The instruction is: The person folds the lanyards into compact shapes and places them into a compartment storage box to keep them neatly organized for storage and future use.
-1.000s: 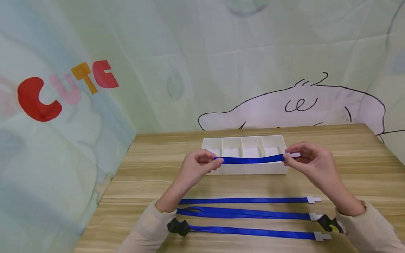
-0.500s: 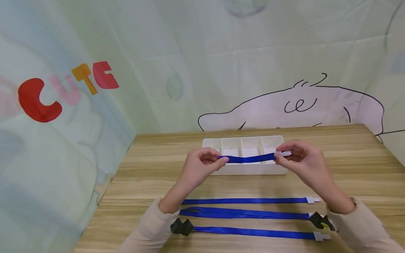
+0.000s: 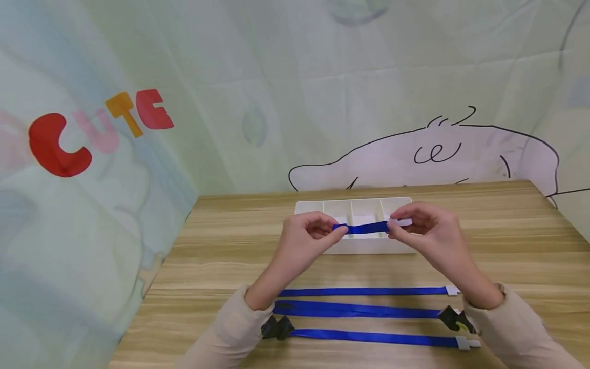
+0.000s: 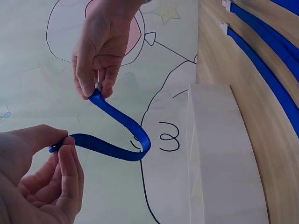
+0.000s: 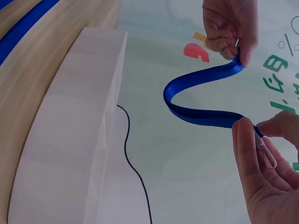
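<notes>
1. Overhead, the left hand and right hand each pinch an end of a glossy blue strap above the white tray.
2. Left wrist: satin strap sags in an S-curve between both pinches.
3. Right wrist: smooth tray wall just below the strap.

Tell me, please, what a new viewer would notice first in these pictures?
First, the blue strap, pinched at each end by the left hand and the right hand, sagging in a loop above the white divided tray. Next, three more blue straps lying side by side on the wooden table, nearer the person.
</notes>
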Demonstrator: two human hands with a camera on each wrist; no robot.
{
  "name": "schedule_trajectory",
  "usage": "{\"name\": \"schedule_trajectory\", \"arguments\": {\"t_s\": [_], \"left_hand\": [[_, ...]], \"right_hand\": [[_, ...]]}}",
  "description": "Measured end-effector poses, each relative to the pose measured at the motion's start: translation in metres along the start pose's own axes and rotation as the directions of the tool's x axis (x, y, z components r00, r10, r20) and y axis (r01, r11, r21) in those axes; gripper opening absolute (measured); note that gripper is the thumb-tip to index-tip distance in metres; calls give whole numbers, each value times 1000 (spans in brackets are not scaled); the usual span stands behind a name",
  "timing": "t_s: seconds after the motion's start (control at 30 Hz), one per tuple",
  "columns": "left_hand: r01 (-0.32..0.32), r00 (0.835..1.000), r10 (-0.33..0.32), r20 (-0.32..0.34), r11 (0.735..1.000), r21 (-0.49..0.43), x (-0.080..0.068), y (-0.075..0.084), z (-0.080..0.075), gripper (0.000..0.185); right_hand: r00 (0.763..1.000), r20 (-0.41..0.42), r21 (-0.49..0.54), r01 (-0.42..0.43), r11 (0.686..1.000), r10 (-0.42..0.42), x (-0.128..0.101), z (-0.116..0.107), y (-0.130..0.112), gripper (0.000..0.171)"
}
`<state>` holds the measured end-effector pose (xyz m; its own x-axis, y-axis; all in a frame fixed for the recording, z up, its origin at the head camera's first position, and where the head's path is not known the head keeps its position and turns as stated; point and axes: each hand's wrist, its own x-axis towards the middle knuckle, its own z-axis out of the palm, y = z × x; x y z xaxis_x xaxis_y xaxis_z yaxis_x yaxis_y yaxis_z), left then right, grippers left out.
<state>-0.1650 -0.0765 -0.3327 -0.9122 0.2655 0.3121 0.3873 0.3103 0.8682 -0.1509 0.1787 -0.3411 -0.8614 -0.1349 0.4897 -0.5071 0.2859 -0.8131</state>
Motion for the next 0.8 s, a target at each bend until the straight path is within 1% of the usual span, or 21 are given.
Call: {"name": "schedule_trajectory", "arguments": {"t_s": [0.3,0.5,0.8], "left_hand": [[-49,999,49,-2,999,22,2,5,9,13],[-63,998,63,-2,998,28,3,9,17,14],[-80,997,80,-3,995,52,4,12,24,14]], "right_hand": [[1000,10,48,17,999,-17,3,10,-4,19],[1000,11,73,24,997,-24,4,16,-4,19],[999,13,111,27,993,-29,5,24,-6,18]]}}
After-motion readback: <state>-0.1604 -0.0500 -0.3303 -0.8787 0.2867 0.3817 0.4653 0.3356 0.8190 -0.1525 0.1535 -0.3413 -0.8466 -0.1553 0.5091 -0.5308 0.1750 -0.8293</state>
